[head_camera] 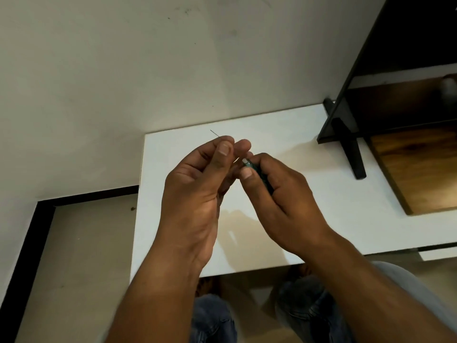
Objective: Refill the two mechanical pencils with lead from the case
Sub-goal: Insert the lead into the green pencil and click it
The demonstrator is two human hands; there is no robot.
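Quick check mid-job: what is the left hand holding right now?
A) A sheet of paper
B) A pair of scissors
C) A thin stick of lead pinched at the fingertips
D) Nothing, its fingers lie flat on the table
C: the left hand pinches a thin lead between thumb and fingertips, its end poking out above them, while the right hand grips a dark green barrel.

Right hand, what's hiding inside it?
A dark green pencil: its pale end pokes out beside the thumb. The right hand curls round the rest of the barrel, so its other end cannot be seen. The left hand pinches a thin lead nearby.
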